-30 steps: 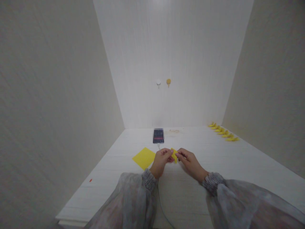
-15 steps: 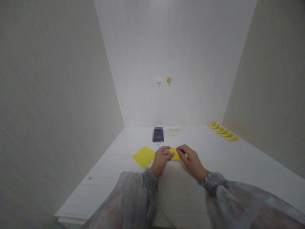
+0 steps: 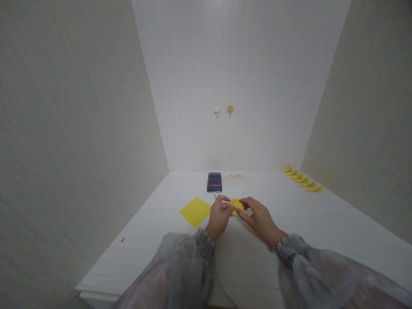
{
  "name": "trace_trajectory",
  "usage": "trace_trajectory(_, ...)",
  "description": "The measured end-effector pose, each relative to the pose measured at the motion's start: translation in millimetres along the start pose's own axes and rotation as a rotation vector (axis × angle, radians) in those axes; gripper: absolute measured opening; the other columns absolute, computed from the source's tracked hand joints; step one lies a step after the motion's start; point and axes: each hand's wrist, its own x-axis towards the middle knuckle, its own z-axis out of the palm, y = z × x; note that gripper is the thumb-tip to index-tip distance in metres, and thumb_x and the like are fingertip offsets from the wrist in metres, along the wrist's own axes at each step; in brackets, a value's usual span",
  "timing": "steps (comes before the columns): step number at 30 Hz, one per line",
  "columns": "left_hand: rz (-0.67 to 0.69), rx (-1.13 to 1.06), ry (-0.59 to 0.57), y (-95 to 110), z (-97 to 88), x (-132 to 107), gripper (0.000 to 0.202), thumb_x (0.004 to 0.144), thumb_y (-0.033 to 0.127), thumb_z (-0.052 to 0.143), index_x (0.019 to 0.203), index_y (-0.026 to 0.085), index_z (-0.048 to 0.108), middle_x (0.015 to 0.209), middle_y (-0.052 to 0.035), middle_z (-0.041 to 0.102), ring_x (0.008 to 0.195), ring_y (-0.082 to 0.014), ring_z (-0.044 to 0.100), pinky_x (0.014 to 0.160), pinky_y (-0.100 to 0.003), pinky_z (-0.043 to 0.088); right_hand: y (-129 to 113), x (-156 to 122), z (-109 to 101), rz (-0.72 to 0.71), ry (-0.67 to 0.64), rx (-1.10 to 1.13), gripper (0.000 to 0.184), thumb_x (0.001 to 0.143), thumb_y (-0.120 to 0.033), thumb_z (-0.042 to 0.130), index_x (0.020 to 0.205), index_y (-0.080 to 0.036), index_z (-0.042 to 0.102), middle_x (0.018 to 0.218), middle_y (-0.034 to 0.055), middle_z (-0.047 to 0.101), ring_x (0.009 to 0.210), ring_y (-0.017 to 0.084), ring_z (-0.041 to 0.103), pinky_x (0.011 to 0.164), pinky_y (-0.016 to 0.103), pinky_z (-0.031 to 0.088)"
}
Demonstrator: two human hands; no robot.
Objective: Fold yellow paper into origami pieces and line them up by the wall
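One small yellow paper [image 3: 237, 206] is grasped by the left hand [image 3: 219, 218] and the right hand [image 3: 262, 219], one at each side, roughly midway between the side edges of the tabletop [image 3: 154, 240]. A flat yellow sheet [image 3: 195, 212] lies left of the left hand. Folded yellow pieces [image 3: 298, 177] form a row at the far right corner.

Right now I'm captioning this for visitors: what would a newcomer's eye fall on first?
Probably the yellow sheet on the table, beside the left hand. Next, the smaller paper between that hand and the right hand. Then the row of folded yellow pieces at the table's back right.
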Motion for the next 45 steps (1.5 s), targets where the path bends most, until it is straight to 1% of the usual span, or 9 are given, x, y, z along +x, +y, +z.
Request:
trace_trajectory(5, 0.09, 0.162, 0.022, -4, -0.9, -1, 0.018, 0.068, 0.02, 0.053, 0.078, 0.019, 0.038, 0.05, 0.0078, 0.045, 0.046, -0.0058, 0.042, 0.046, -0.016, 0.029, 0, -1, 0, 0.077, -0.006, -0.017, 0.019, 0.075, -0.025, 0.046, 0.089, -0.016, 0.053, 0.071, 0.0041, 0.058, 0.064, 0.015, 0.055, 0.061, 0.028, 0.044)
trace_trajectory(11, 0.087, 0.196, 0.099, -7, -3.9, 2, 0.012, 0.069, 0.018, 0.052, 0.074, 0.019, 0.041, 0.053, 0.0076, 0.041, 0.049, -0.0058, 0.042, 0.048, -0.016, 0.031, 3, -2, 2, 0.236, -0.042, 0.298, 0.026, 0.077, -0.025, 0.042, 0.1, -0.017, 0.051, 0.073, 0.0033, 0.058, 0.063, 0.014, 0.055, 0.05, 0.022, 0.041)
trace_trajectory(15, 0.047, 0.059, 0.126, -5, -2.2, 5, 0.013, 0.065, 0.018, 0.055, 0.07, 0.018, 0.043, 0.056, 0.0059, 0.045, 0.053, -0.0069, 0.047, 0.051, -0.017, 0.037, 7, 0, 5, 0.384, -0.034, 0.709, 0.025, 0.075, -0.029, 0.048, 0.096, -0.018, 0.053, 0.062, -0.0012, 0.054, 0.059, 0.012, 0.052, 0.055, 0.023, 0.042)
trace_trajectory(18, -0.025, -0.143, 0.049, -3, 0.1, 5, 0.012, 0.063, 0.02, 0.057, 0.069, 0.016, 0.047, 0.062, 0.0018, 0.053, 0.057, -0.0094, 0.052, 0.054, -0.021, 0.041, 8, 1, 5, 0.48, -0.059, 0.971, 0.025, 0.071, -0.031, 0.054, 0.092, -0.017, 0.055, 0.07, 0.0013, 0.059, 0.063, 0.013, 0.054, 0.062, 0.026, 0.043)
trace_trajectory(24, -0.156, -0.377, -0.012, 2, -1.3, 1, 0.022, 0.061, 0.023, 0.061, 0.079, 0.011, 0.059, 0.084, -0.008, 0.061, 0.073, -0.0151, 0.057, 0.061, -0.024, 0.046, 9, 0, 1, 0.556, -0.054, 1.069, 0.026, 0.07, -0.032, 0.058, 0.089, -0.015, 0.059, 0.074, 0.0043, 0.063, 0.068, 0.015, 0.057, 0.068, 0.028, 0.044)
trace_trajectory(30, -0.15, -0.434, -0.039, 5, -5.7, 1, 0.017, 0.064, 0.022, 0.057, 0.077, 0.012, 0.062, 0.082, -0.0075, 0.063, 0.071, -0.0142, 0.057, 0.067, -0.027, 0.045, 11, -1, -2, 0.449, -0.109, 0.885, 0.024, 0.07, -0.035, 0.058, 0.083, -0.015, 0.062, 0.068, 0.0039, 0.064, 0.066, 0.016, 0.059, 0.069, 0.031, 0.046)
trace_trajectory(35, -0.214, -0.421, -0.047, 4, -4.1, 2, 0.015, 0.064, 0.022, 0.055, 0.072, 0.011, 0.062, 0.073, -0.0071, 0.062, 0.062, -0.0125, 0.055, 0.062, -0.025, 0.045, 12, 0, -7, 0.1, -0.094, 0.575, 0.015, 0.073, -0.031, 0.056, 0.073, -0.019, 0.064, 0.078, 0.0044, 0.062, 0.075, 0.016, 0.058, 0.071, 0.031, 0.047)
trace_trajectory(39, -0.274, -0.441, -0.059, 4, -3.1, 2, 0.014, 0.064, 0.021, 0.053, 0.069, 0.01, 0.061, 0.067, -0.0069, 0.06, 0.062, -0.0129, 0.055, 0.064, -0.027, 0.045, 11, -1, -12, -0.102, -0.083, 0.415, 0.014, 0.077, -0.026, 0.052, 0.082, -0.021, 0.064, 0.083, 0.0052, 0.061, 0.078, 0.015, 0.057, 0.07, 0.03, 0.049)
trace_trajectory(45, -0.277, -0.405, -0.06, 1, -4.5, 3, 0.011, 0.063, 0.019, 0.054, 0.067, 0.011, 0.061, 0.071, -0.0069, 0.061, 0.065, -0.0136, 0.056, 0.068, -0.028, 0.045, 11, -3, -13, -0.226, -0.115, 0.265, 0.018, 0.079, -0.024, 0.048, 0.091, -0.021, 0.061, 0.087, 0.0061, 0.06, 0.081, 0.015, 0.057, 0.071, 0.028, 0.049)
